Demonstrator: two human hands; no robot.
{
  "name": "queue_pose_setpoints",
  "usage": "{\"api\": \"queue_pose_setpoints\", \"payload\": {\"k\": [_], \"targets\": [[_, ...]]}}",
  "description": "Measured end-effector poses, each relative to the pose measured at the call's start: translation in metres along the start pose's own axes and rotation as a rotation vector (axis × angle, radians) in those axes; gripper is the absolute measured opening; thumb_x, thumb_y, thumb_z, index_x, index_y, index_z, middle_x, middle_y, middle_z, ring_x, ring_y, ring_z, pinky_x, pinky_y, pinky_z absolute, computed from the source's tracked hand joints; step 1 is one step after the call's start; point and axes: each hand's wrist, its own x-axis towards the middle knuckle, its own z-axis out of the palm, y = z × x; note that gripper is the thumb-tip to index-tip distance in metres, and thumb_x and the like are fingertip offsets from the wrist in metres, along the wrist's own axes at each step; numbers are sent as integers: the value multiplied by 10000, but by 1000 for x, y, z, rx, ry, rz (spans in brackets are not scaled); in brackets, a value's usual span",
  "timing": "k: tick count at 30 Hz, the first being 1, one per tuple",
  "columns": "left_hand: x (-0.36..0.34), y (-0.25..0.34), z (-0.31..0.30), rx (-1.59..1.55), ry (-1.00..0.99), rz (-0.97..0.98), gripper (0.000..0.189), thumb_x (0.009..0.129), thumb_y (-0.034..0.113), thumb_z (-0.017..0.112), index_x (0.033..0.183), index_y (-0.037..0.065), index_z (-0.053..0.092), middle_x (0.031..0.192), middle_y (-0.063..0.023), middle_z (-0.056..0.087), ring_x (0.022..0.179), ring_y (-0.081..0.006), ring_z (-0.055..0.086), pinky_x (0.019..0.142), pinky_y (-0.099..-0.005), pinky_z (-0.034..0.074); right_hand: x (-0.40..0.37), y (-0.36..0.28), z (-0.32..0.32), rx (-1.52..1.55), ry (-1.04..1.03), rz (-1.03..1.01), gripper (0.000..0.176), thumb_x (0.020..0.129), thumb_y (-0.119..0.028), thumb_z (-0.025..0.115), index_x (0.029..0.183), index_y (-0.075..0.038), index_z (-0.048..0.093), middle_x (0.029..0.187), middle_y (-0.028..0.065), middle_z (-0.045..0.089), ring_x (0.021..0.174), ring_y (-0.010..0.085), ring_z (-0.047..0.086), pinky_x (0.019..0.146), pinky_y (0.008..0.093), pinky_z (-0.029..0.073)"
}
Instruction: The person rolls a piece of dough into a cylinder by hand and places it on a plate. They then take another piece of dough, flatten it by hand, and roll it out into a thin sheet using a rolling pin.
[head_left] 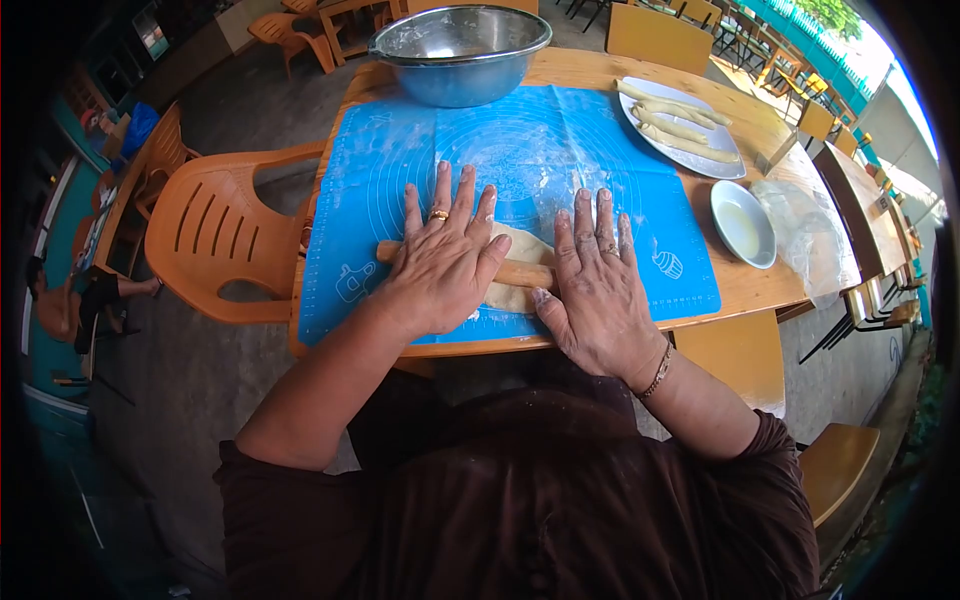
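Note:
A wooden rolling pin (524, 275) lies across a flat piece of pale dough (512, 298) on a blue, flour-dusted pastry mat (400, 135). My left hand (440, 255) presses flat on the pin's left part, its fingers stretched out and spread. On the pin's right end rests my right hand (595, 285), palm down with fingers extended. Flour coats the fingers of both hands. My hands cover much of the pin and part of the dough.
At the back of the wooden table (575, 68) stands a large metal bowl (455, 75). To the right are a white plate (728, 170) with several dough strips, a small white bowl (743, 225) and a clear plastic bag (810, 240). An orange chair (225, 225) stands left.

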Motion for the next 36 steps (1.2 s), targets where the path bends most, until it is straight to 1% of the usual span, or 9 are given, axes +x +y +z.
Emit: {"api": "queue_pose_setpoints", "payload": {"k": [6, 13, 22, 25, 27, 28, 30, 32, 36], "targets": [[-27, 4, -8, 11, -16, 51, 613, 1024, 356, 259, 1482, -51, 242, 1596, -210, 22, 1464, -410, -79, 1151, -574, -67, -16, -15, -11, 50, -61, -43, 747, 919, -369, 466, 1408, 162, 274, 1514, 362, 155, 1442, 485, 80, 1160, 577, 54], [-63, 9, -9, -8, 23, 116, 608, 1009, 316, 330, 1429, -119, 274, 1572, -257, 98, 1464, -427, 7, 1164, -553, -19, -32, -22, -22, 89, -154, -143, 725, 903, -316, 506, 1407, 153, 279, 1517, 351, 153, 1438, 476, 116, 1156, 584, 82], [-96, 22, -9, 50, 66, 142, 646, 951, 279, 443, 1430, -113, 259, 1553, -276, 136, 1447, -472, 45, 1163, -571, 26, -50, -29, -25, 98, -175, -213, 685, 863, -158, 564, 1416, 125, 277, 1493, 312, 261, 1429, 439, 205, 1147, 600, 136], [-103, 24, -7, 10, 90, 148, 621, 949, 252, 440, 1419, -120, 277, 1541, -282, 173, 1440, -477, 85, 1161, -572, 48, -56, -22, -16, 96, -114, -246, 622, 840, -103, 573, 1389, 100, 363, 1494, 266, 313, 1421, 403, 264, 1136, 582, 194], [-105, 24, -10, -23, 119, 155, 588, 953, 231, 431, 1402, -129, 309, 1529, -284, 217, 1435, -474, 124, 1162, -569, 66, -52, -11, -5, 162, 48, -299, 509, 807, -54, 576, 1302, 38, 504, 1375, 216, 463, 1299, 368, 438, 1058, 506, 352], [-103, 19, -14, -66, 84, 150, 555, 963, 232, 429, 1382, -122, 354, 1500, -279, 287, 1413, -446, 210, 1159, -538, 128, -47, -10, -6, 157, 53, -303, 509, 807, -54, 576, 1302, 38, 504, 1375, 216, 463, 1299, 368, 438, 1058, 506, 352], [-90, 10, -29, -109, 47, 146, 525, 972, 234, 426, 1363, -116, 399, 1470, -274, 357, 1392, -418, 296, 1156, -507, 190, -37, -13, -8, 369, -24, -154, 401, 791, -29, 554, 1190, -13, 589, 1156, 162, 550, 1089, 323, 546, 913, 435, 450], [-61, -2, -62, -785, -321, -107, 507, 972, 257, 488, 1340, -89, 452, 1403, -253, 458, 1318, -354, 426, 1110, -429, 311, -31, -16, -7, 346, 22, -190, 384, 786, -23, 552, 1168, -23, 594, 1071, 156, 533, 1020, 320, 545, 873, 427, 459], [1, -14, -56, -500, -154, 18, 518, 926, 278, 592, 1318, -48, 504, 1331, -242, 530, 1237, -332, 507, 1039, -397, 397, -31, -24, -20, 238, 76, -248, 389, 749, 60, 570, 1122, -36, 629, 969, 129, 531, 927, 320, 555, 800, 400, 487]]}}
